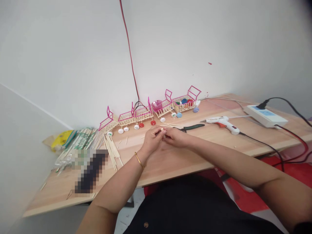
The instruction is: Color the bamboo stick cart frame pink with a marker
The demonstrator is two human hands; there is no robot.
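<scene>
My left hand (152,141) and my right hand (175,136) meet above the middle of the wooden table (170,162). Both are closed in a pinch on a short pale wooden stick piece (162,130) whose end shows between the fingertips. A thin gold bangle (139,160) sits on my left wrist. Just behind the hands lie green-handled pliers (192,127) and a few loose sticks. Along the wall stands a row of small carts (151,110) built of sticks with pink frames and bottle-cap wheels.
A white glue gun (223,123) lies to the right, its black cord trailing off. A white power strip (265,115) sits at the far right with cables. Bundles of wrapped chopsticks (83,139) and loose sticks (110,149) lie at left beside a blurred dark object (90,172).
</scene>
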